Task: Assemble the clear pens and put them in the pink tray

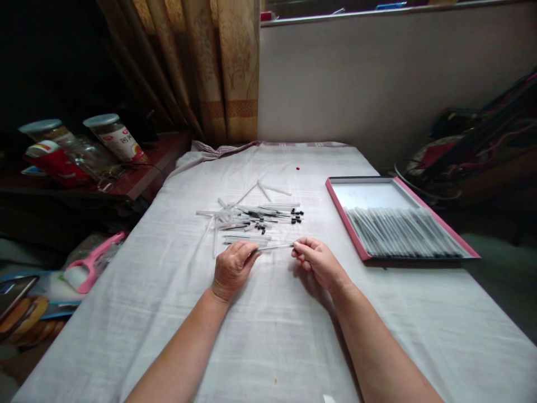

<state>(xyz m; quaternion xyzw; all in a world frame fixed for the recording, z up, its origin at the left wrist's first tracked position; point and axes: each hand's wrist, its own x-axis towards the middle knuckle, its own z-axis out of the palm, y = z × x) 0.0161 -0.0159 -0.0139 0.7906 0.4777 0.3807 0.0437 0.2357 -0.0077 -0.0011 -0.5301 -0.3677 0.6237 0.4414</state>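
The flat pink-rimmed tray (343, 215) on the person's right holds a close row of clear plastic sticks (403, 232) laid side by side. They fill its nearer half, and the far half is bare. I judge the work to be somewhere in the middle, since a loose pile of clear tubes and small black pieces (251, 215) lies on the white cloth (268, 336) just beyond the hands.

Between the 2 hands is 1 thin clear plastic tube (277, 247), held level just above the cloth in front of the pile. The left hand (232, 268) is palm down with fingers curled, thumb and forefinger pinched on the tube's left end. The right hand (318, 262) mirrors it, fingertips closed on the right end. Both forearms reach forward, the wrists low over the cloth.
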